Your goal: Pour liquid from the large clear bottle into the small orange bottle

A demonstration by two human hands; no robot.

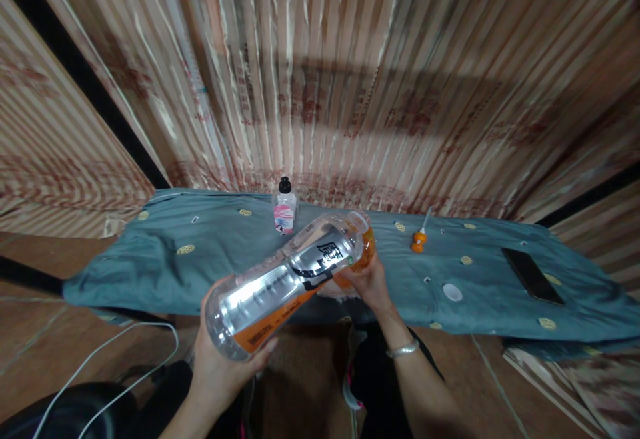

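My left hand (215, 366) is wrapped around the base of a large clear plastic bottle (285, 292) with a silver and orange label. The bottle lies tilted, its open neck pointing up and to the right. My right hand (370, 286) grips an orange see-through bottle (369, 249) beside that neck. Its lower part is hidden behind the large bottle and my fingers, and I cannot tell whether liquid is flowing. Behind them stands a small clear bottle (285, 216) with a pink label and black cap.
An orange spray head with a pale tube (419, 242), a white round cap (453, 292) and a black phone (533, 276) lie to the right on the green cloth (220, 246). A striped curtain (320, 92) hangs behind. A white cable (125, 329) loops at lower left.
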